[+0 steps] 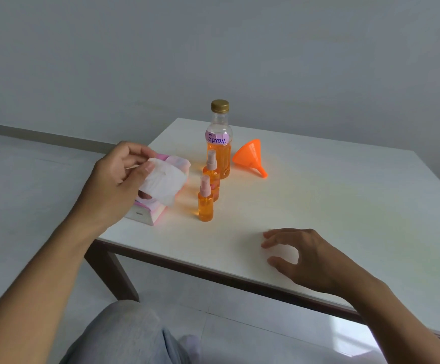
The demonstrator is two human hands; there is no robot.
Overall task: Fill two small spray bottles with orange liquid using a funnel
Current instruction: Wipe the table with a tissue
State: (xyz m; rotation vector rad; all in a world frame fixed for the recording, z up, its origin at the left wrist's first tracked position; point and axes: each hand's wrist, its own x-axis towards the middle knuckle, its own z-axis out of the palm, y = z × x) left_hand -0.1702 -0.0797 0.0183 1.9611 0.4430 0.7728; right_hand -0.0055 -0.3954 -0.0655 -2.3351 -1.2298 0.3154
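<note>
Where we stand: filling looks done, by our reading; near spray (205,203) and far spray (211,177) both hold orange to near the shoulder, pink pump heads on.
Near spray: upright on the table (345,206), just in front of the far one.
Far spray: upright, just in front of the bottle (220,143).
Bottle: gold cap on, roughly half full, "Spray" label.
Funnel (250,156): on its side, just right of the bottle, in no neck.
Left hand (119,179): we pinch a tissue (161,179) between thumb and fingers, above the pack (156,214) at the table's left edge.
Right hand (300,256): fingers loosely curled, holding nothing, low over the near edge; touching or not, we cannot tell.
Left to do: likely only wiping up; no spill that we can see.
Count: two sprays, one bottle, one funnel, one pack, one tissue out, two hands.
</note>
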